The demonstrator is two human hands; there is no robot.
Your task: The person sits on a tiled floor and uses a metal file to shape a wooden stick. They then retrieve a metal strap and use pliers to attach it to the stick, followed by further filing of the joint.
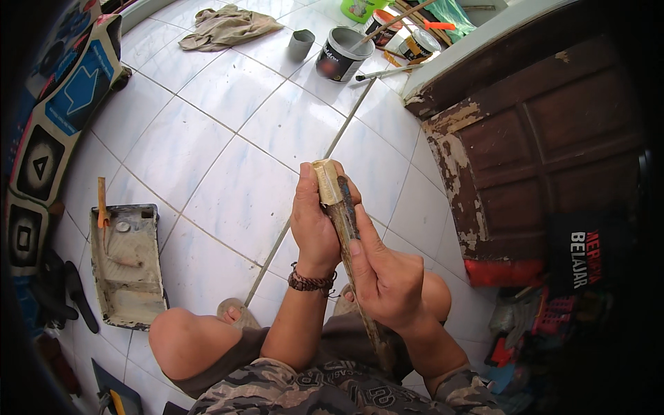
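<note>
Both hands are in front of me, over the floor between my knees. My left hand [315, 218] is closed around a pale cream piece [326, 181] with a ridged face; its kind is unclear. Against it lies the upper end of a long, stained wooden stick [344, 225], which slants down to my lap. My right hand [389, 277] pinches this stick lower down, with the thumb and index finger stretched along it. A dark bluish tip [343, 185] shows at the stick's top. My left fingers are partly hidden behind the cream piece.
A paint tray [131, 311] with a small orange-handled roller frame [104, 214] lies at left. Ahead stand a grey paint bucket [339, 66], a grey cup [300, 45] and a crumpled rag [225, 29]. A peeling brown door [498, 152] is at right.
</note>
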